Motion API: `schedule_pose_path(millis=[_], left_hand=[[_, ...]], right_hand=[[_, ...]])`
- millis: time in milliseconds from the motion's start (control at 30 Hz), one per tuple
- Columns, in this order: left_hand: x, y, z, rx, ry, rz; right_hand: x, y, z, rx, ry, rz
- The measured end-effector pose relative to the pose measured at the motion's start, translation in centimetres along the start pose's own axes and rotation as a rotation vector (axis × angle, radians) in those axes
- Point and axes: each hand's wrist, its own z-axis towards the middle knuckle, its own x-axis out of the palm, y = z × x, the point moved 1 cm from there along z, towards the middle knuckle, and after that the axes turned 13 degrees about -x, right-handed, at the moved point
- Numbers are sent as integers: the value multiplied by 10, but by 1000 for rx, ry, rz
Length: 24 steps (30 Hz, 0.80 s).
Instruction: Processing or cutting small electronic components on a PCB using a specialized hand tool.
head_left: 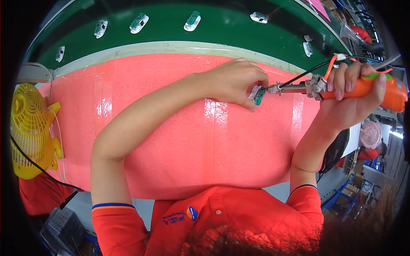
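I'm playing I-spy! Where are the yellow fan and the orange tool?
Yellow fan (pixel 32 126): head view, on its slatted housing.
Orange tool (pixel 395 94): head view, on its handle's rear end.

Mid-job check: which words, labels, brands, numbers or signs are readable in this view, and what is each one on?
Red shirt: blue writing beside a small emblem on the chest; I won't copy it out.
Orange tool in the right hand: green patch, no readable text.
Green circuit board in the left hand: any markings too small to read.
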Motion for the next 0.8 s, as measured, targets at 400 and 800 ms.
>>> schedule_pose_path(millis=[400,800], left_hand=[[-3,11,3,-9,-281,120],[-2,10,2,-9,-286,101]], right_hand=[[-20,37,-6,-163,94,65],[-1,17,-19,-109,61,57]])
